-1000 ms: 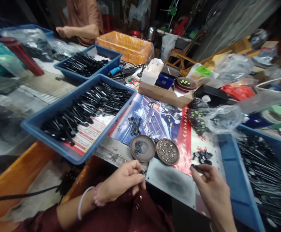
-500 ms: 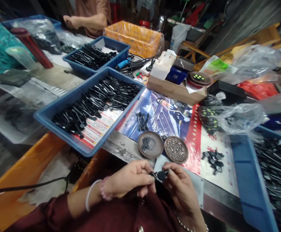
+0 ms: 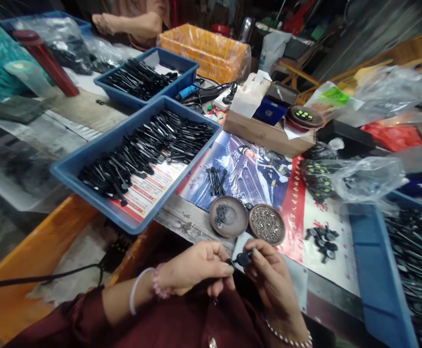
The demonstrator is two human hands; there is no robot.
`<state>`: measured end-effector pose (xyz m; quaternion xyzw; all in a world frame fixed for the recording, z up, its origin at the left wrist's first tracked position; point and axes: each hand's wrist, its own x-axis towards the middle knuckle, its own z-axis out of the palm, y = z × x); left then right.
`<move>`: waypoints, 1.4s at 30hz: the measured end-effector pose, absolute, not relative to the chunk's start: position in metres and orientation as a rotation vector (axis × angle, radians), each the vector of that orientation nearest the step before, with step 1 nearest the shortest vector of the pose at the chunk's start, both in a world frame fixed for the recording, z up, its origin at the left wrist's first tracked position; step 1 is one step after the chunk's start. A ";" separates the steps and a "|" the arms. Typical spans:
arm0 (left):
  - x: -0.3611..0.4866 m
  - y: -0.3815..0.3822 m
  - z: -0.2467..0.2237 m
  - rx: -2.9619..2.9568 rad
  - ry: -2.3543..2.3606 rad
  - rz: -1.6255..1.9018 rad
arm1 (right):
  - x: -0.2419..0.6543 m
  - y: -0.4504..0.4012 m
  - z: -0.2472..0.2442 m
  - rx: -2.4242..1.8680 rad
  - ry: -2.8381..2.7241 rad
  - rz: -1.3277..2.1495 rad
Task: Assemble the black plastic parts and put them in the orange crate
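Note:
Low in the head view, my left hand (image 3: 199, 268) pinches a small black part at its fingertips. My right hand (image 3: 270, 275) has its thumb and fingers closed on a black piece with a rounded head (image 3: 243, 259), close beside the part in my left hand. The two hands nearly meet in front of the maroon shirt. Just beyond them are a brown dish of small dark parts (image 3: 238, 218) and a brown dish of small metal pieces (image 3: 278, 233). Several black sticks (image 3: 216, 181) lie on the printed poster (image 3: 240, 181).
A blue tray (image 3: 138, 227) of black sticks stands left, another blue tray (image 3: 181, 87) behind it. At the right are black parts (image 3: 322, 241) and a blue bin (image 3: 381, 270). An orange crate (image 3: 203, 53) stands behind; another person's arm (image 3: 134, 24) shows at the upper left.
The rounded black piece in my right hand has turned a little and sits slightly higher. The hands have otherwise barely moved, and the whole view has shifted slightly.

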<state>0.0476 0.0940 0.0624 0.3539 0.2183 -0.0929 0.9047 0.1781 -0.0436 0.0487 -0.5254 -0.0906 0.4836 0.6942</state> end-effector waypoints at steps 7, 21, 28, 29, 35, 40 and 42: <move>0.048 0.091 0.063 0.830 0.441 -0.195 | 0.180 -0.049 0.058 -1.415 -0.608 0.986; 0.054 0.089 0.065 1.003 0.423 -0.143 | 0.159 -0.038 0.052 -1.361 -0.219 0.993; 0.050 0.090 0.061 0.962 0.454 -0.195 | 0.147 -0.030 0.045 -1.239 -0.109 1.012; 0.050 0.089 0.061 0.957 0.462 -0.183 | 0.145 -0.029 0.045 -1.223 -0.106 1.007; 0.054 0.088 0.060 0.951 0.476 -0.161 | 0.143 -0.027 0.043 -1.277 -0.167 0.993; 0.058 0.091 0.062 0.911 0.480 -0.130 | 0.190 -0.038 0.044 -1.702 -0.518 0.757; 0.058 0.092 0.063 0.900 0.494 -0.114 | 0.221 -0.044 0.040 -1.990 -0.666 0.481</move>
